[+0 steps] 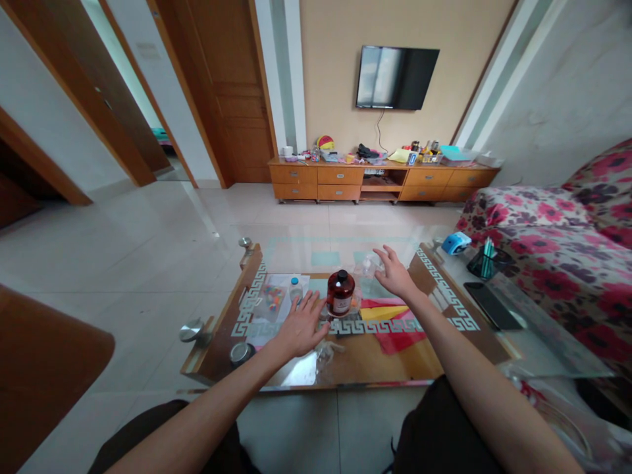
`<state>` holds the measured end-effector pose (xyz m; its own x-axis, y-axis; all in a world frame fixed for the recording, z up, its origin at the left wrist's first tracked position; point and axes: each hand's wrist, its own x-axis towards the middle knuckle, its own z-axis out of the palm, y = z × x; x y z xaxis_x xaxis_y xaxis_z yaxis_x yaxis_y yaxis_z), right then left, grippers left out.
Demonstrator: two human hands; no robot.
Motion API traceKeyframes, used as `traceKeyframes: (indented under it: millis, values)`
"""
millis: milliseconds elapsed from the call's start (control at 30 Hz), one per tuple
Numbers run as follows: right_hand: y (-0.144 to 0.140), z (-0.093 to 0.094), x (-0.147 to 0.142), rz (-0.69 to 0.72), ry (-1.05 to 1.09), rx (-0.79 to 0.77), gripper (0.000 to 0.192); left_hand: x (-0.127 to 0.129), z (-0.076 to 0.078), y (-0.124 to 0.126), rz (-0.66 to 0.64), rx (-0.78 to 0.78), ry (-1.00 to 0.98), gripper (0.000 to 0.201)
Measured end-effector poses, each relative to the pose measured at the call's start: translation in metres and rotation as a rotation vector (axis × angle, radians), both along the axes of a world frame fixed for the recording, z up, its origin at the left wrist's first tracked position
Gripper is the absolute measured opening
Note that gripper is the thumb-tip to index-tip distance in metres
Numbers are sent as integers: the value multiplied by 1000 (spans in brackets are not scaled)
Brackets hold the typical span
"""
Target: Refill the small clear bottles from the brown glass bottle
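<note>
- A metal tin (241, 353) is sitting at the near left corner of the glass coffee table (296, 253), well apart from both hands.
- A clear bag of small coloured pieces (273, 297) is lying on the glass to the left, with a small white bottle with a blue cap (295, 288) standing just beside it on the right.
- The left hand (299, 327) is lying palm down on the glass, open with fingers spread; it is gripping nothing. Its fingertips are reaching near the white bottle and just beside the brown bottle.
- The brown bottle (340, 293), black-capped and white-labelled, is standing upright near the middle of the table, between the two hands, held by neither.
- Red and yellow sheets (390, 316) are showing beneath the glass, to the right of the brown bottle.
- The right hand (392, 271) is hovering open beyond the brown bottle, fingers spread, right at a clear plastic bottle (366, 266); whether it is touching cannot be told.
- A blue tape dispenser (455, 243), a pen cup (484, 261) and a dark phone (490, 305) are lying along the right side.
- A floral sofa (567, 250) is standing at far right.
</note>
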<state>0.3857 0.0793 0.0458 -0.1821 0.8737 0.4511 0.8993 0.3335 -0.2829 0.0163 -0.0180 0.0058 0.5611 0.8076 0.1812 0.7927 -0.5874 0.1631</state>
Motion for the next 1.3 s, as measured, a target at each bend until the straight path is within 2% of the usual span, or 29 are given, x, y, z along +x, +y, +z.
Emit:
traceKeyframes:
  millis: [200,667,1300]
  values:
    - [1,-1,-2,-34,-8,-2,73,1,0,0,3,5,2,70]
    - [-1,0,-3,-17,9,-11,76,1,1,-1,7,-19,-3,71]
    - [-3,0,-18,-37,7,23,71,0,4,-2,10,-26,-3,73]
